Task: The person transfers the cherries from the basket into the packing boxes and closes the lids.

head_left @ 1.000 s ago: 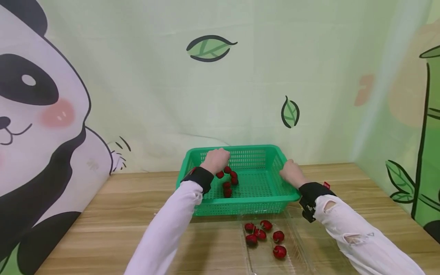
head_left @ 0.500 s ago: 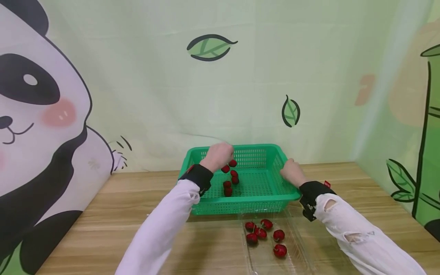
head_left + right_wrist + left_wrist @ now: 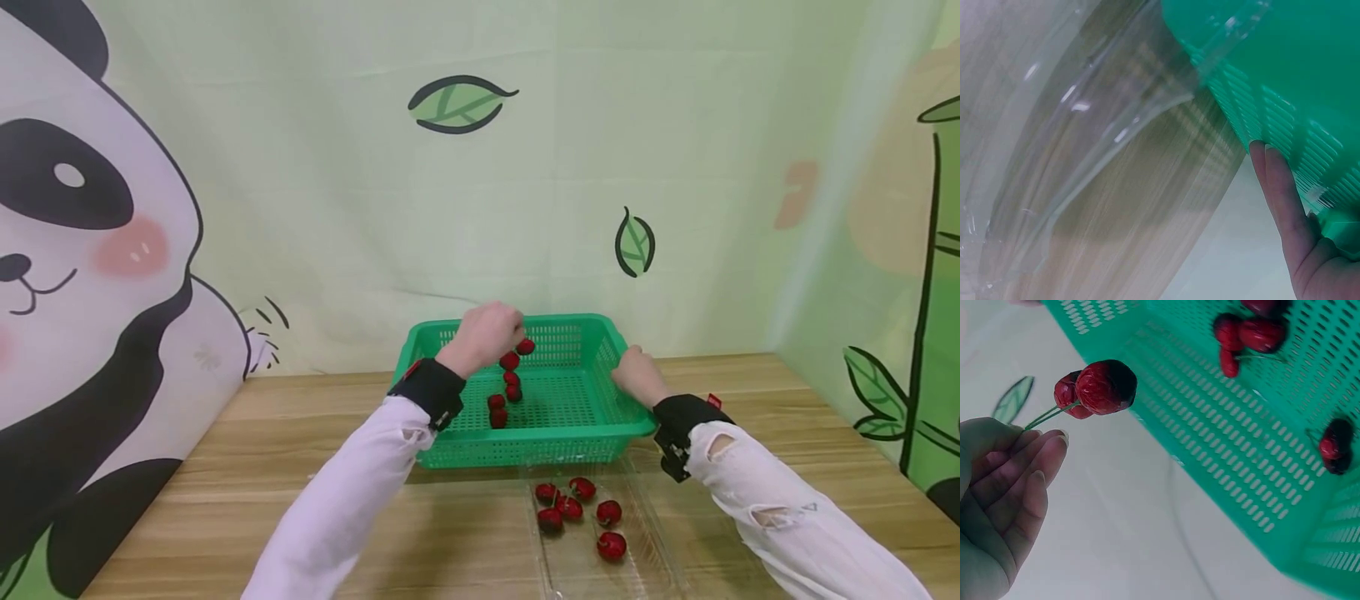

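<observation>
My left hand (image 3: 486, 335) is raised over the back left of a green plastic basket (image 3: 525, 434). Thumb and fingertips pinch the thin green stems of a pair of dark red cherries (image 3: 1107, 387), which hang free of the basket. Inside, more cherries (image 3: 497, 412) lie in two small clusters on the left half of the perforated floor. My right hand (image 3: 639, 379) holds the basket's right rim; in the right wrist view its fingers (image 3: 1282, 194) lie along the outer wall, and the thumb is mostly hidden.
A clear plastic box (image 3: 652, 533) stands in front of the basket with several cherries (image 3: 568, 508) in it. Both rest on a wood-grain table (image 3: 247, 500). Behind hangs a pale green cloth (image 3: 337, 208) printed with a panda and leaves.
My left hand has moved up and to the right with the pinched cherries. The right hand, the basket and the other cherries have stayed in place.
</observation>
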The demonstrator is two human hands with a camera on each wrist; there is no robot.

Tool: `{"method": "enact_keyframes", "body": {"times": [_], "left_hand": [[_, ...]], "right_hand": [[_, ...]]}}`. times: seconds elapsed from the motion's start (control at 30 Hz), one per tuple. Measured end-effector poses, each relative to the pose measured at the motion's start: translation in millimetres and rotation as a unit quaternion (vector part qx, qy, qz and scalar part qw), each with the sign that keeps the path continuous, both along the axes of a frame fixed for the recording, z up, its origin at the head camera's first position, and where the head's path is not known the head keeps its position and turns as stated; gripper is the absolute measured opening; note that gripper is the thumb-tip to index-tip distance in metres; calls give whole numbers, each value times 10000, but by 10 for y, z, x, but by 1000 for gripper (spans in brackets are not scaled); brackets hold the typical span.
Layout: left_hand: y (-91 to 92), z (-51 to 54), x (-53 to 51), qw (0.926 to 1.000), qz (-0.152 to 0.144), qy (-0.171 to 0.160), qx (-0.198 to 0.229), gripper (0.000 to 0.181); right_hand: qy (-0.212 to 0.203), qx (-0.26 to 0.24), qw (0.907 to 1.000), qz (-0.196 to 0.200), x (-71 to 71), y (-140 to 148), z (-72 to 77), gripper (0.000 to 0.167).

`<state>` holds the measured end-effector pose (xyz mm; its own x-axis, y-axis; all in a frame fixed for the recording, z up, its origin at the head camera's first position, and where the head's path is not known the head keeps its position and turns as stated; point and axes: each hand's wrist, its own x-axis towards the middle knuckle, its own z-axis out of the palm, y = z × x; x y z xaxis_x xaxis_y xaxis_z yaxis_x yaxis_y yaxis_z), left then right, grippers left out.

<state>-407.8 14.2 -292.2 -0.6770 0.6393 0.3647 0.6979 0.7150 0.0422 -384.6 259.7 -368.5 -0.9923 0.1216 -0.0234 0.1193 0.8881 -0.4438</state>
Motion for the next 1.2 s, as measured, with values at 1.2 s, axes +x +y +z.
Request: {"method": "enact_keyframes", "body": {"times": [1.2], "left_hand": [[146,-10,836,9918,-1163,90,514,53]], "right_hand": [[-62,-26,10000,11,-2,0,5,58]]}}
